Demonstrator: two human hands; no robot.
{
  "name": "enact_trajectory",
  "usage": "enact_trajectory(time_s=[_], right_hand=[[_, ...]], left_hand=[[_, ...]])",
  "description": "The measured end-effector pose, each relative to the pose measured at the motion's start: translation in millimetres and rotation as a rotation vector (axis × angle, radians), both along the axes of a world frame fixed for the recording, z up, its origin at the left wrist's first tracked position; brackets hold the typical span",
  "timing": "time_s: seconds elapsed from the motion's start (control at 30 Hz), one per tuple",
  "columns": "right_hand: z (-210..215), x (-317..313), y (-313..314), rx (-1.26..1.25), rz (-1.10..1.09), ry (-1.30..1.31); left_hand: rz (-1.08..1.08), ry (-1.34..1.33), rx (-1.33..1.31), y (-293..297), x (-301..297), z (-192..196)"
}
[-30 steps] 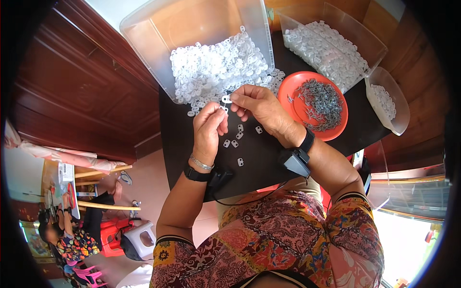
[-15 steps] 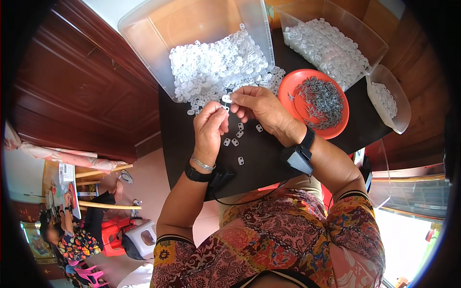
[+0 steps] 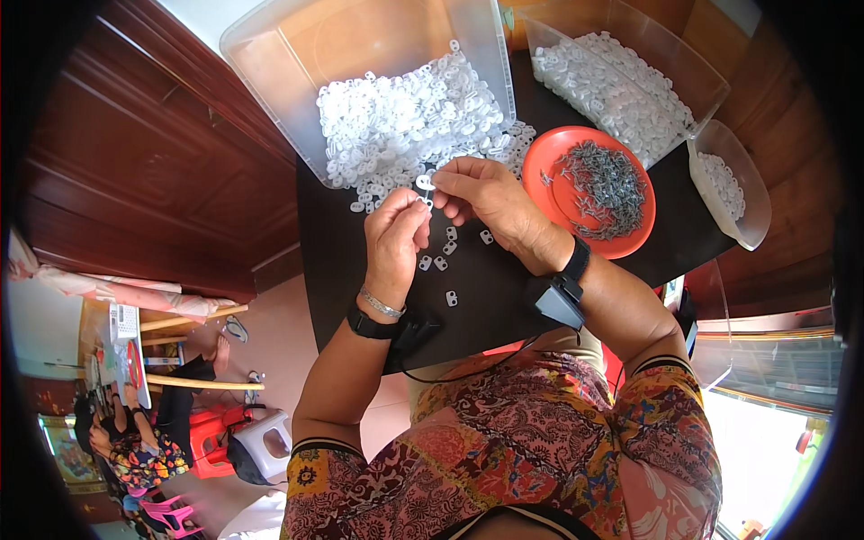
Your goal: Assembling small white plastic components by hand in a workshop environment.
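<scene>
My left hand (image 3: 396,232) is closed in a pinch on a small white plastic piece, mostly covered by its fingertips. Just above it, the thumb and fingers of my right hand (image 3: 489,200) grip a second white oval plastic piece (image 3: 424,183) with holes. A thin dark line shows between the two pieces, perhaps a screw; it is too small to be sure. Several loose white pieces (image 3: 440,263) lie on the dark table (image 3: 378,310) below my hands. To the right, an orange-red plate (image 3: 543,202) holds a heap of small grey metal screws or pins (image 3: 605,184).
Beyond my hands a tipped clear bin (image 3: 288,99) spills white pieces (image 3: 405,117) onto the table. Another clear bin (image 3: 661,45) and a small tub (image 3: 754,193) stand at the right. A black cable (image 3: 468,381) hangs by the near edge. Another person (image 3: 148,459) sits far left.
Both hands keep almost the same place and grip, with the white pieces still one above the other. At the far left, the other person's arms and head have shifted.
</scene>
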State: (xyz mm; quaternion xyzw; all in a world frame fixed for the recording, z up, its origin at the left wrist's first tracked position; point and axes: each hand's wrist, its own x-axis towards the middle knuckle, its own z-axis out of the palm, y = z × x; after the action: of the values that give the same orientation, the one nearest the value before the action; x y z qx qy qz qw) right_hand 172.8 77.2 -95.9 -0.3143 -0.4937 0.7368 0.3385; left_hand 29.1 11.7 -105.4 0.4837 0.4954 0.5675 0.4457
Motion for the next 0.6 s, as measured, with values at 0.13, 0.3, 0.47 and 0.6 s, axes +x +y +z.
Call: enact_trajectory(time_s=[0.13, 0.3, 0.47, 0.6], right_hand=[[0.3, -0.1, -1.7, 0.054, -0.024, -0.019], [2.1, -1.4, -4.1, 0.135, -0.063, -0.070], [3.6, -1.5, -5.4, 0.116, -0.065, -0.086], [2.2, -0.6, -4.3, 0.067, -0.065, -0.043]], left_hand=[[0.012, -0.055, 0.006, 0.2, 1.5, -0.7], [0.021, -0.045, 0.003, 1.0, 0.3, -1.3], [0.053, 0.024, -0.011, 0.7, 1.4, 0.3], [0.051, 0.016, -0.013, 0.5, 1.3, -0.9]])
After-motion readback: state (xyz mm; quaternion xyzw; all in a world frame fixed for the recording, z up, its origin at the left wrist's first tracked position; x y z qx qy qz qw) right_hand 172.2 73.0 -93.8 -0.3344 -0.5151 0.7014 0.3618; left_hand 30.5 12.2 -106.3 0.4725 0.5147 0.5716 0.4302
